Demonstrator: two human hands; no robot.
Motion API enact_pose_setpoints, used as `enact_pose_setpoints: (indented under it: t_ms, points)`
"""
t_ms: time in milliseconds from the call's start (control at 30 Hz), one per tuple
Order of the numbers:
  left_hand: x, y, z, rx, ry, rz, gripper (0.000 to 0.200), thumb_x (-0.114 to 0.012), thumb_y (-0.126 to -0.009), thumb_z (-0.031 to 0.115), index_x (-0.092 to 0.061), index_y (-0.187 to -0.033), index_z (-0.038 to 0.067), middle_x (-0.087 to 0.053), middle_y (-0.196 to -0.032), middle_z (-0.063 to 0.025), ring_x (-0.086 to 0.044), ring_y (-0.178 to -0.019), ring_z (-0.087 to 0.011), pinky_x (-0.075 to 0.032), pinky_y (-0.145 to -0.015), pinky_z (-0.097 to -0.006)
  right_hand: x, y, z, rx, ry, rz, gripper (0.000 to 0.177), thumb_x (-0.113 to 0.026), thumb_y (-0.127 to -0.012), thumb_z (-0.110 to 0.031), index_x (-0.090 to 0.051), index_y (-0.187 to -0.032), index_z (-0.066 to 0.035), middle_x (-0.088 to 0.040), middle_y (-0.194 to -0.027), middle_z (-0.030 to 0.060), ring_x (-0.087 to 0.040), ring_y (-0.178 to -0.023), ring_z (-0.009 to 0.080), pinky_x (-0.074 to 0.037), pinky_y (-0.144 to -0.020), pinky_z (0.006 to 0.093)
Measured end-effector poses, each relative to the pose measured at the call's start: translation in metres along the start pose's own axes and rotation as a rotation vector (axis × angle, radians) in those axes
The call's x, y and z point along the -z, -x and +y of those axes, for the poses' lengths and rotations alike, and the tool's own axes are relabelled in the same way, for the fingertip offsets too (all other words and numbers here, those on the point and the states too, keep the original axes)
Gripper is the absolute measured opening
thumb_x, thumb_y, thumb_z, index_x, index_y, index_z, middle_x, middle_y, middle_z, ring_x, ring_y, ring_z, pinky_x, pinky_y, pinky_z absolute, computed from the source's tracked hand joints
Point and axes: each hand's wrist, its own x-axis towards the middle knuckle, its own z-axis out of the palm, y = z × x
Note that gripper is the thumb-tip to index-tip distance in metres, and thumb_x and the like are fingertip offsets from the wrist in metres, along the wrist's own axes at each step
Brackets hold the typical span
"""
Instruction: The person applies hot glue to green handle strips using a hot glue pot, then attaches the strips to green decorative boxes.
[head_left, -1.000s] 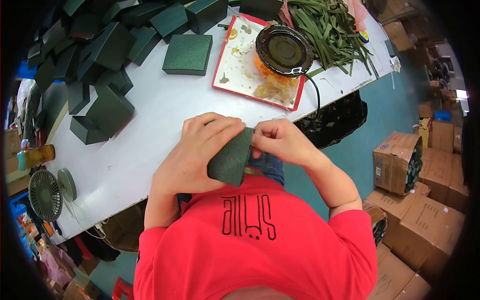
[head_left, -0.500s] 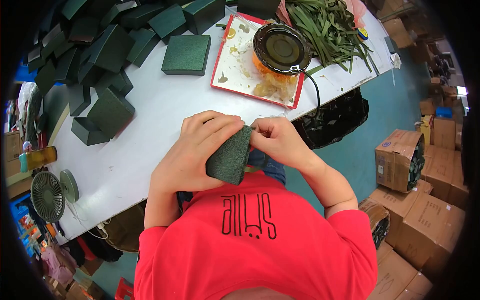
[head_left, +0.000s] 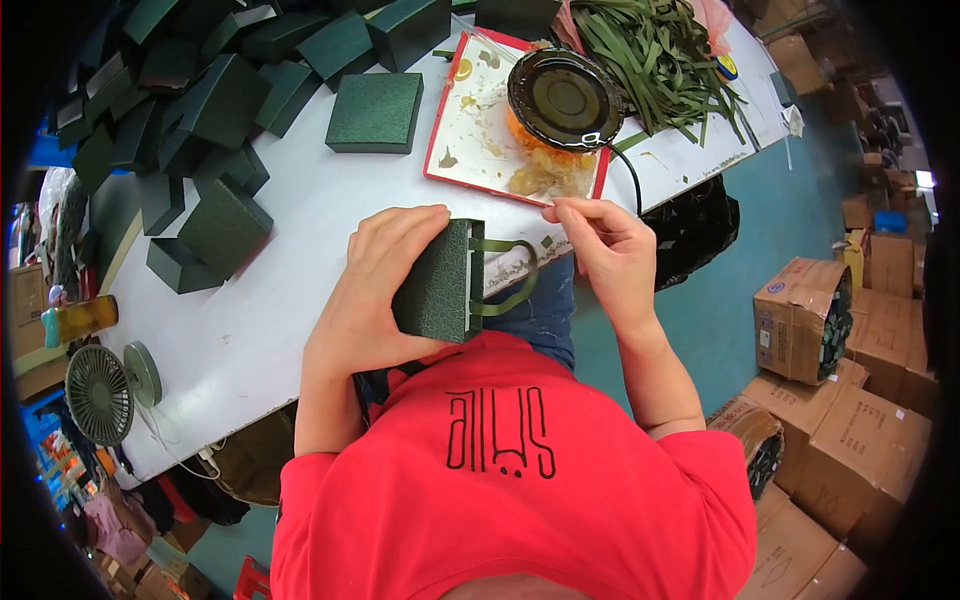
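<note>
My left hand [head_left: 365,290] is wrapped around a small dark green textured box [head_left: 437,280], tilted on edge near the table's front. From the box's right side a green ribbon loop [head_left: 528,278] sticks out. Apart from the loop, up and to the right, my right hand [head_left: 608,245] is closed with thumb and fingers pinched together; whatever may be between the fingertips is too small to make out. Beyond my hands lies a red-rimmed tray [head_left: 470,186] stained with dried residue. On it stands a round black-topped pot [head_left: 562,95] with amber material beneath.
Several green boxes [head_left: 225,105] are piled at the back left, with one box [head_left: 375,113] apart. Green ribbon strips [head_left: 650,60] heap at the back right. A small fan [head_left: 98,395] stands at left. A black bag [head_left: 695,235] and cardboard cartons [head_left: 800,320] are at right.
My right hand has moved away from the box, up and to the right, and the ribbon loop now shows fully. My left hand has shifted the box slightly left and up.
</note>
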Motion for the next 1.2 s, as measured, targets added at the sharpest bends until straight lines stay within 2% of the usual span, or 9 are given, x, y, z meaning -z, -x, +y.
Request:
enact_pose_setpoints:
  t_ms: [200, 433, 533, 633, 667, 800, 967, 1100, 1200]
  points:
    - [-0.002, -0.004, 0.006, -0.075, -0.062, -0.032, 0.094, -0.086, -0.05, 0.015, -0.051, -0.136, 0.005, -0.052, -0.138, -0.0103, -0.045, -0.128, -0.0336, -0.034, -0.105, -0.0453, -0.02, 0.0, 0.007, 0.089, 0.11, -0.224, 0.02, -0.074, -0.088, -0.017, -0.069, -0.09, 0.002, -0.06, -0.076, 0.0004, -0.049, -0.061, 0.0049, -0.04, -0.055, 0.0231]
    - [-0.008, -0.002, 0.01, -0.083, -0.144, -0.078, 0.092, -0.084, -0.052, 0.015, -0.051, -0.137, 0.006, -0.052, -0.138, -0.0102, -0.047, -0.126, -0.0333, -0.034, -0.103, -0.045, -0.021, 0.0, -0.007, -0.08, 0.204, -0.398, 0.015, -0.065, -0.09, -0.01, -0.066, -0.088, 0.005, -0.062, -0.08, 0.0084, -0.057, -0.07, 0.0088, -0.045, -0.061, 0.027]
    - [-0.008, 0.0, 0.005, -0.053, -0.094, -0.04, 0.096, -0.087, -0.052, 0.017, -0.048, -0.139, 0.006, -0.05, -0.139, -0.0119, -0.046, -0.129, -0.033, -0.033, -0.107, -0.0449, -0.015, 0.001, -0.002, 0.01, 0.157, -0.384, 0.017, -0.061, -0.093, -0.009, -0.068, -0.091, 0.006, -0.065, -0.082, 0.008, -0.063, -0.078, 0.0097, -0.047, -0.064, 0.0271]
    - [-0.009, 0.006, -0.008, 0.057, 0.22, 0.09, 0.107, -0.092, -0.049, 0.019, -0.043, -0.144, 0.006, -0.047, -0.142, -0.0135, -0.043, -0.134, -0.0309, -0.032, -0.111, -0.0448, -0.01, 0.001, -0.011, 0.046, 0.048, -0.103, 0.019, -0.059, -0.095, -0.009, -0.069, -0.097, 0.006, -0.068, -0.088, 0.0062, -0.063, -0.081, 0.0106, -0.049, -0.066, 0.0275]
    - [-0.011, 0.011, -0.016, 0.105, 0.362, 0.148, 0.112, -0.093, -0.048, 0.02, -0.041, -0.146, 0.006, -0.046, -0.143, -0.014, -0.042, -0.135, -0.0299, -0.031, -0.113, -0.0447, -0.005, -0.001, -0.007, 0.052, -0.04, -0.071, 0.022, -0.056, -0.098, -0.012, -0.07, -0.1, 0.005, -0.071, -0.096, 0.0061, -0.057, -0.071, 0.007, -0.046, -0.061, 0.0239]
    - [-0.013, 0.023, -0.031, 0.059, 0.701, 0.204, 0.127, -0.096, -0.042, 0.02, -0.031, -0.15, 0.003, -0.041, -0.148, -0.0125, -0.041, -0.137, -0.0274, -0.03, -0.114, -0.041, 0.004, -0.003, -0.003, -0.157, -0.284, -0.191, 0.027, -0.054, -0.102, -0.019, -0.065, -0.117, 0.001, -0.071, -0.106, 0.0119, -0.04, -0.055, 0.0004, -0.032, -0.048, 0.0179]
    - [-0.007, 0.022, -0.028, 0.019, 0.648, 0.12, 0.125, -0.096, -0.041, 0.023, -0.035, -0.148, 0.003, -0.044, -0.146, -0.0124, -0.045, -0.133, -0.0276, -0.032, -0.112, -0.0386, 0.001, 0.005, -0.009, -0.517, -0.63, -0.626, 0.046, -0.055, -0.101, -0.022, -0.046, -0.139, 0.003, -0.069, -0.101, 0.0138, -0.031, -0.046, 0.0009, -0.026, -0.043, 0.0167]
    - [0.002, 0.025, -0.03, 0.065, 0.489, 0.129, 0.123, -0.095, -0.042, 0.027, -0.036, -0.148, 0.003, -0.045, -0.145, -0.0149, -0.045, -0.133, -0.0297, -0.031, -0.112, -0.0389, 0.017, 0.005, -0.009, -0.517, -0.775, -0.598, 0.038, -0.053, -0.1, -0.016, -0.048, -0.134, 0.0, -0.059, -0.083, 0.0079, -0.03, -0.042, -0.0002, -0.023, -0.042, 0.0168]
    - [0.009, 0.024, -0.032, 0.07, 0.295, 0.087, 0.119, -0.094, -0.043, 0.029, -0.039, -0.146, 0.004, -0.045, -0.145, -0.0146, -0.044, -0.133, -0.0299, -0.032, -0.112, -0.0389, 0.027, 0.007, -0.012, -0.441, -1.053, -0.729, 0.044, -0.053, -0.099, -0.019, -0.043, -0.137, 0.002, -0.063, -0.093, 0.0122, -0.03, -0.042, 0.0001, -0.025, -0.041, 0.0163]
